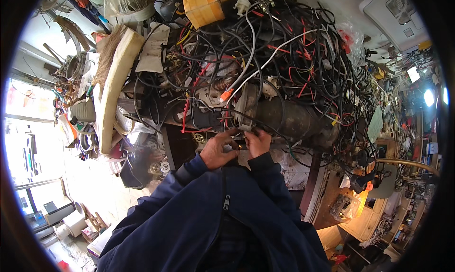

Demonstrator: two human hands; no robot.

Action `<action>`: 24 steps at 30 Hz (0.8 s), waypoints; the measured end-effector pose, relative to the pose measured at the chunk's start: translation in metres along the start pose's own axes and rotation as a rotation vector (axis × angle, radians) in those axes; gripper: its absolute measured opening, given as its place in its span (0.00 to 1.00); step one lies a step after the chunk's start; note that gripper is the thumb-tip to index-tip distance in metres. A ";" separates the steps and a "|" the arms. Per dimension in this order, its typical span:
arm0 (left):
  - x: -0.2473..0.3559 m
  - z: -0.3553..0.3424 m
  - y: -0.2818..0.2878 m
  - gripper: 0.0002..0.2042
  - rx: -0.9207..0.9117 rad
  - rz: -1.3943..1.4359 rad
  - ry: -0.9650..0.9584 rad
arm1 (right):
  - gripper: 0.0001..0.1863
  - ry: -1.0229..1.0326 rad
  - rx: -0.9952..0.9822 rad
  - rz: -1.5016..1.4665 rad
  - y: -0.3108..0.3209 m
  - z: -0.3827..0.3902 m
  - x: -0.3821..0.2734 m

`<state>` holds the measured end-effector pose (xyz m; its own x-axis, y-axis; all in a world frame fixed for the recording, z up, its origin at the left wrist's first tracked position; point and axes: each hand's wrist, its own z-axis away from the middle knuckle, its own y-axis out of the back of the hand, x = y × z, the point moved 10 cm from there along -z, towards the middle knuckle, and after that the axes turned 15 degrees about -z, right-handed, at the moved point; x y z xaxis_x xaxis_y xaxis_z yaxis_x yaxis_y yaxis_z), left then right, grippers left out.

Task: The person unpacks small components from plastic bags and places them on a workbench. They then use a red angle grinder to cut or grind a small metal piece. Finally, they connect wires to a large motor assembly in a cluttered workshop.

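Note:
My left hand (219, 150) is closed at the lower edge of a grimy machine, around a small part that I cannot make out, with some silver showing near the fingertips. My right hand (257, 143) has its fingers curled under a round metal flange (247, 106) just to the right; what they grip is hidden. A dark metal cylinder (296, 120) extends rightward from the flange. Black, red and white cables (289, 49) lie tangled over the machine, and a grey cable with an orange connector (225, 95) hangs above my hands.
An orange-yellow box (201, 7) sits atop the heap. A long foam slab (118, 82) leans at the left, near a bright window (26, 153). A bent metal tube (403, 163) juts out at the right, above a wooden cabinet (367, 217). Cluttered shelves (417, 201) line the far right.

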<state>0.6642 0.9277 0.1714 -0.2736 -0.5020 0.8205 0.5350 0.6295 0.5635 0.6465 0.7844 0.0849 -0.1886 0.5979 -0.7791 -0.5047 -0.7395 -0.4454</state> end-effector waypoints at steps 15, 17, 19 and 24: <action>-0.001 0.001 0.001 0.10 0.005 0.024 0.021 | 0.02 0.014 0.012 -0.010 0.000 0.001 -0.001; -0.004 0.002 -0.001 0.10 0.008 0.015 0.018 | 0.02 -0.024 0.016 -0.019 -0.002 0.003 0.000; -0.004 0.002 -0.001 0.10 0.012 0.005 0.008 | 0.02 -0.011 0.001 -0.017 -0.004 0.004 -0.003; -0.007 0.001 -0.002 0.10 -0.006 -0.016 0.022 | 0.01 0.001 0.044 -0.045 0.002 0.001 0.003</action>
<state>0.6642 0.9303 0.1644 -0.2644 -0.5253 0.8088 0.5357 0.6173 0.5761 0.6445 0.7850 0.0821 -0.1641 0.6304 -0.7587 -0.5492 -0.6973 -0.4605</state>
